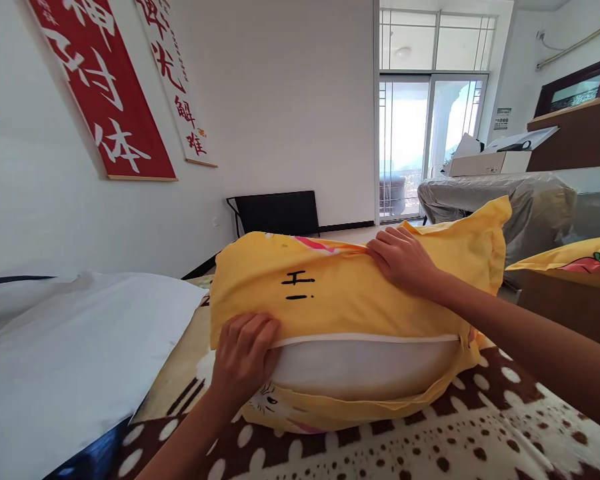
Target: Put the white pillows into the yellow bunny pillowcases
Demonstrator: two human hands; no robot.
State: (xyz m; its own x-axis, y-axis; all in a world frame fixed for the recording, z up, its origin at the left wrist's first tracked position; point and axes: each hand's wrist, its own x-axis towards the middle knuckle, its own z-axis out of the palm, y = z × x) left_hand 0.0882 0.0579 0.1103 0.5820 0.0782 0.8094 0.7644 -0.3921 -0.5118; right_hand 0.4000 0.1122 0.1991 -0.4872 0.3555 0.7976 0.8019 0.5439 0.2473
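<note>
In front of me a yellow pillowcase (340, 300) with "Hi" printed on it lies around a white pillow (360, 367). The long side facing me gapes, and the white pillow shows in the gap. At the left end of that opening, my left hand (245, 353) has its fingers curled over the pillowcase's upper edge. My right hand (403, 260) is on the far upper side, its fingers closed on a fold of the yellow cloth. The fingertips of both hands are partly hidden by the cloth.
A brown and cream patterned blanket (430, 440) spreads under the pillow. White bedding (75, 360) lies to the left. At the right, another yellow pillowcase (580, 260) with a carrot print rests on a brown box (565, 313). Farther back stands plastic-covered furniture (505, 200).
</note>
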